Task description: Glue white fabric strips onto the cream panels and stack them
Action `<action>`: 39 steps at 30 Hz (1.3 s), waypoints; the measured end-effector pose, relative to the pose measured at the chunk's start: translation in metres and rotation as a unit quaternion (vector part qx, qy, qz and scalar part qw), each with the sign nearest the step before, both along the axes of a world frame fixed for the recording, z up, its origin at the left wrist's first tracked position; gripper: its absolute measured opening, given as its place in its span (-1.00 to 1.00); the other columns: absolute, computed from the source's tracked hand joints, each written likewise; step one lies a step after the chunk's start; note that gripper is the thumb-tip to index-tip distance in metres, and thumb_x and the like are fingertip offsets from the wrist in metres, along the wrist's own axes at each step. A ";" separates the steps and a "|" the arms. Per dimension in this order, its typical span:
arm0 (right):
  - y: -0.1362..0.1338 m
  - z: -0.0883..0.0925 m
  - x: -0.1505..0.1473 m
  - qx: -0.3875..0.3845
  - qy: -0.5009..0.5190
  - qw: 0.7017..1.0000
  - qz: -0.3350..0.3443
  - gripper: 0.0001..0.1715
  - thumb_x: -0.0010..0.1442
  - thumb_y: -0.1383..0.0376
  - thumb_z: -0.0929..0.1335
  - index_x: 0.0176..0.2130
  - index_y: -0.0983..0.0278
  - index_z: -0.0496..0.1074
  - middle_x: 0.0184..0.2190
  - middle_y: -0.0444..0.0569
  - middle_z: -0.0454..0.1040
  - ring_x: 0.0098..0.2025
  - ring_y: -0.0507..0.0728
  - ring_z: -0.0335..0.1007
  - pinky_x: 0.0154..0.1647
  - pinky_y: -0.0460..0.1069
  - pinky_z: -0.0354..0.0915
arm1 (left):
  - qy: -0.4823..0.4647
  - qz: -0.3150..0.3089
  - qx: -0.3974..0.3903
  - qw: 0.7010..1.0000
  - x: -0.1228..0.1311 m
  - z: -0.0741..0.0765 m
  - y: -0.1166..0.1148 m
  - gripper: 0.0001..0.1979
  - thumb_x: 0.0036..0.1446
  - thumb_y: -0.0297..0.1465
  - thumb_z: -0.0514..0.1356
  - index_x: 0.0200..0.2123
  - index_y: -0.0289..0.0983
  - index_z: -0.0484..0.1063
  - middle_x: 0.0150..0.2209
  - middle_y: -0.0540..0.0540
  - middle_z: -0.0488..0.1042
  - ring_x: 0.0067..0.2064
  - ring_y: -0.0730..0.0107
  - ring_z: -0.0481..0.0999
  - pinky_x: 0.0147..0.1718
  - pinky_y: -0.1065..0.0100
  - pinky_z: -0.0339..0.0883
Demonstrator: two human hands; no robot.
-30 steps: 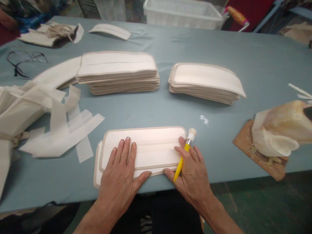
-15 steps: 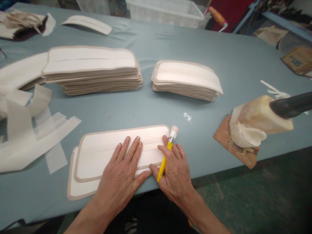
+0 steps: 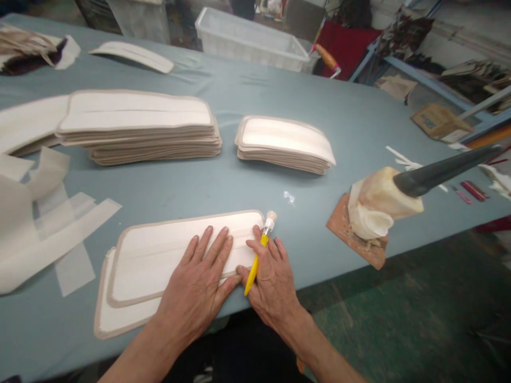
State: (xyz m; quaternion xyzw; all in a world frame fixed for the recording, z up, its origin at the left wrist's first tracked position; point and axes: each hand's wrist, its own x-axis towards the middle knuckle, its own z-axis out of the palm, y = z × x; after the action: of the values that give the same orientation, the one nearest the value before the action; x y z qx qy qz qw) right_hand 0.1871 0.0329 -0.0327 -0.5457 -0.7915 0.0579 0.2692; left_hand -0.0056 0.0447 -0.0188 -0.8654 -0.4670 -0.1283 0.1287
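A white panel with beige edging [image 3: 147, 260] lies near the table's front edge, on top of a second such panel [image 3: 120, 316] that shows along its left and front. My left hand [image 3: 197, 284] rests flat on the upper panel with fingers stretched out. At the right end of that panel, my right hand [image 3: 273, 276] holds a yellow-handled brush [image 3: 255, 263], bristles pointing away from me. Its thumb touches the panel's front edge, and some fingertips lie at its right end. Part of the lower panel is hidden under the upper one and my left hand.
Behind stand a tall stack of edged panels [image 3: 139, 111] and a smaller stack [image 3: 283, 135]. Translucent strips [image 3: 72, 266] lie at left. To the right, a cream container [image 3: 371, 197] with a dark tube or handle stands on a brown board [image 3: 337, 218]. A white crate [image 3: 251, 45] is beyond.
The view has turned slightly right and up, so the table's things appear further left and lower. Both hands keep nearly the same pose on the panel; the brush is still held.
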 end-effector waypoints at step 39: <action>0.004 -0.006 -0.017 0.015 -0.003 1.000 0.009 -0.30 0.38 -0.02 0.41 0.26 0.34 0.24 0.42 0.40 0.26 0.47 0.42 0.17 0.44 0.40 0.13 | -0.003 0.048 0.037 0.998 -0.029 -0.011 -0.014 -0.33 0.45 -0.23 -0.16 0.35 -0.65 0.25 0.42 -0.54 0.22 0.44 -0.34 0.23 0.30 -0.17 0.25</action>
State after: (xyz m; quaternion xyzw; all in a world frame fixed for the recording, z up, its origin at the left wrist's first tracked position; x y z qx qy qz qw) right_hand 0.1704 0.0371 -0.0384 -0.5348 -0.7978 0.0463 0.2746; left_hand -0.0348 0.0310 -0.0301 -0.8362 -0.5035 -0.1418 0.1646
